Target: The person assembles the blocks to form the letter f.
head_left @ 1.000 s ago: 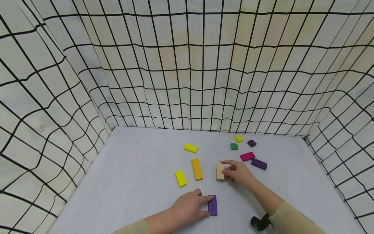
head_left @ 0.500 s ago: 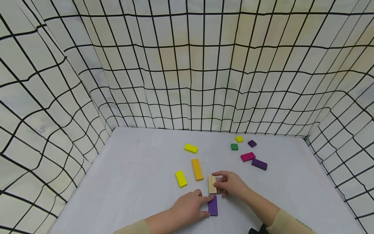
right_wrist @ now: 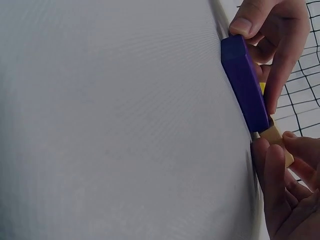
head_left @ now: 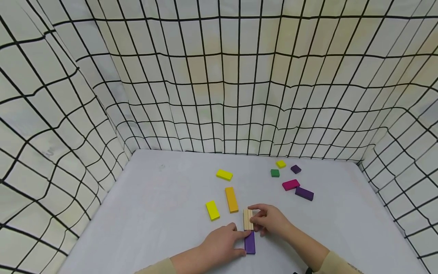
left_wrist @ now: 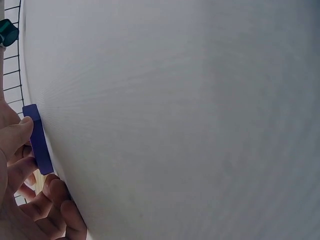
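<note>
In the head view my left hand [head_left: 221,240] pinches a purple block [head_left: 250,244] lengthwise, thumb at its near end and index finger at its far end. My right hand [head_left: 272,220] grips a plain wooden block [head_left: 248,219] with a grooved top. This wooden block lies in line with the purple one, right at its far end. Seen from the right wrist, the purple block [right_wrist: 245,82] stands against the pale wooden block [right_wrist: 272,135], which the right fingers [right_wrist: 275,165] hold from the side. The left wrist view shows the wooden block mostly hidden behind fingers.
Left of the hands lie an orange block [head_left: 231,199] and two yellow blocks, one near [head_left: 212,210] and one far [head_left: 224,175]. At the back right are a magenta block [head_left: 291,185], a dark purple block [head_left: 304,193] and a green cube [head_left: 275,173]. Black netting [head_left: 222,95] surrounds the white table [head_left: 143,213].
My right hand has brought the wooden block left and toward me, up to the purple block's far end. The left hand has stayed on the purple block.
</note>
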{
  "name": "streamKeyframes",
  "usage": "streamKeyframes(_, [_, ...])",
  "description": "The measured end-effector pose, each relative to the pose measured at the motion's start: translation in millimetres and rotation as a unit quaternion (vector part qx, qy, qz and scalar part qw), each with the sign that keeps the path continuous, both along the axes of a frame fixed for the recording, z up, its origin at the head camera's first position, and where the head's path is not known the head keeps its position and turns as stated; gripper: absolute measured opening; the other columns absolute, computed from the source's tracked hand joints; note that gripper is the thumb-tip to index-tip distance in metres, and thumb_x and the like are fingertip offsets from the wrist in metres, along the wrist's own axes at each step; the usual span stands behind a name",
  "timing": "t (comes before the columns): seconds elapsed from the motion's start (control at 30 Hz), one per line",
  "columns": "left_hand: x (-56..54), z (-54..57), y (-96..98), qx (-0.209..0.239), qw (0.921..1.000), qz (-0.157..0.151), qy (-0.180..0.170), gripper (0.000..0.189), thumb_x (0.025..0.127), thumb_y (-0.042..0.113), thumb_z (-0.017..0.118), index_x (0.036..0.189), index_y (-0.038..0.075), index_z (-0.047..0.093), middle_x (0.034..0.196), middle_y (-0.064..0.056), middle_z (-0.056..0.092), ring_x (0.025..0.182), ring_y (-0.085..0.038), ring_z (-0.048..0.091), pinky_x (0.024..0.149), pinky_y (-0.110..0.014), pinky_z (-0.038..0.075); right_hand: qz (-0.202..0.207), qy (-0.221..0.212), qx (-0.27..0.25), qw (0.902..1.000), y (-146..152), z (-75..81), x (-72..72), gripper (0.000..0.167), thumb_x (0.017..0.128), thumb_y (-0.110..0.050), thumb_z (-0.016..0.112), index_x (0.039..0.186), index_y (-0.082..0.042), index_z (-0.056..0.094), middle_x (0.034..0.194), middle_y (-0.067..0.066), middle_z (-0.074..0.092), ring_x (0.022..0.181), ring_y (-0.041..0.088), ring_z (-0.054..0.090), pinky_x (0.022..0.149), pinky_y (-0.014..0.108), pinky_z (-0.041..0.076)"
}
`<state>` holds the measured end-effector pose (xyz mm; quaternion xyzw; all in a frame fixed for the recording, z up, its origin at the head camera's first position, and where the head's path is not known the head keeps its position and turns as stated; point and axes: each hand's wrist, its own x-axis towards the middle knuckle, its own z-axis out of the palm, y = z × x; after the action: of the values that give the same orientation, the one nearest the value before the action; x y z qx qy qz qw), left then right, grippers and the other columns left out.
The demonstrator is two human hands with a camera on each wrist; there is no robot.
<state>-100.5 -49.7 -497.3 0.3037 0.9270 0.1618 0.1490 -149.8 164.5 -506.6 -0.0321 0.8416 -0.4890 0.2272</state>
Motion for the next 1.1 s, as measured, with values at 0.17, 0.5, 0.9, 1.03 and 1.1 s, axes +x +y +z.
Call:
streamKeyframes(0.17, [0.2,0.3,1.1,-0.001,1.0,0.002,0.002,0.057,0.083,0.048,0.076,0.137,0.037,0.06,0.088,0.008,0.051,0.065,-0.004,0.042,0.056,-0.021,0.039,0.002,0.009,0.008,0.9999,0.9,1.4,1.6,0.046,0.089,-0.024,0.075,0.132,-0.013,0.063,0.079,0.001,0.067,0.057,0.018,0.061,0.056,0.032,0.054])
streamKeyframes(0.5, [-0.2,1.5,1.8,-0.009,0.9999,0.005,-0.002,0.058,0.083,0.048,0.076,0.138,0.04,0.058,0.089,0.008,0.053,0.066,-0.005,0.043,0.057,-0.022,0.04,0.02,0.018,0.058,0.998,3.3,0.8,-0.6,0.045,0.089,-0.026,0.075,0.131,-0.016,0.064,0.078,0.002,0.06,0.053,0.015,0.056,0.053,0.028,0.045])
streamKeyframes(0.9, [-0.9,0.7,1.3,-0.008,1.0,0.003,-0.002,0.058,0.084,0.049,0.075,0.139,0.04,0.057,0.091,0.008,0.054,0.067,-0.004,0.044,0.058,-0.021,0.04,0.043,0.009,0.071,0.9965,6.3,-1.6,-2.5,0.05,0.089,-0.032,0.075,0.135,-0.018,0.063,0.067,0.001,0.058,0.047,0.014,0.053,0.05,0.027,0.041])
streamKeyframes(1.03, [-0.8,0.0,1.5,-0.009,0.9999,0.003,-0.003,0.059,0.084,0.049,0.075,0.139,0.039,0.057,0.092,0.007,0.054,0.067,-0.004,0.044,0.059,-0.022,0.041,0.051,0.006,0.067,0.9964,7.3,-2.0,-3.0,0.051,0.089,-0.032,0.074,0.136,-0.018,0.062,0.066,0.001,0.059,0.046,0.014,0.053,0.049,0.027,0.041])
streamKeyframes(1.1, [-0.6,-0.1,1.4,-0.008,1.0,0.004,-0.003,0.059,0.084,0.049,0.075,0.139,0.039,0.057,0.091,0.007,0.054,0.067,-0.005,0.044,0.058,-0.022,0.04,0.055,0.006,0.066,0.9963,7.8,-2.5,-3.2,0.051,0.089,-0.032,0.074,0.137,-0.018,0.062,0.065,0.0,0.059,0.046,0.013,0.053,0.049,0.027,0.041])
